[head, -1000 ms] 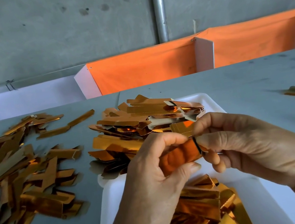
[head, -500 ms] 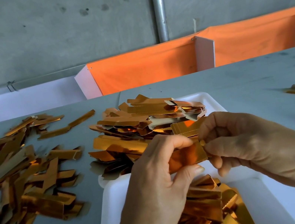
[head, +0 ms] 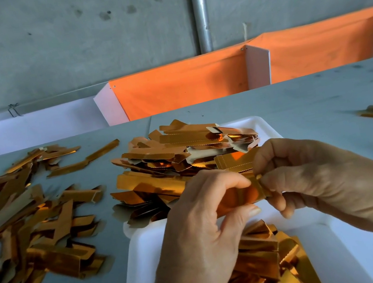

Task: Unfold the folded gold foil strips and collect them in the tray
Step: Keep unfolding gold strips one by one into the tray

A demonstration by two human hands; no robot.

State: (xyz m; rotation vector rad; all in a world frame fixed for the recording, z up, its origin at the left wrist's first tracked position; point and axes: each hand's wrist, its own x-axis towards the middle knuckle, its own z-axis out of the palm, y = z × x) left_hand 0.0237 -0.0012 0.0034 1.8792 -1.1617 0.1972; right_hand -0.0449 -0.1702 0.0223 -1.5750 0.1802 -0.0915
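The gold strip [head: 241, 195] sits mid-frame, just above the near half of the white tray [head: 147, 251], long axis running left-right w/ a slight rise to the right. Left hand [head: 203, 232] pinches its left part btwn thumb & fingers; right hand [head: 310, 182] pinches the right end flap, so both are on it. Judging by that, the unfold turns on the right hand peeling the flap away rightward; the piles in the tray lie directly below & toward upper centre.

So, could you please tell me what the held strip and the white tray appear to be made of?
The held strip: seemingly foil-faced card, since it mirrors orange light, keeps creases, and nearby pieces show dull pale backs. The white tray: probably foam or thin plastic, matte, with a soft rounded rim.
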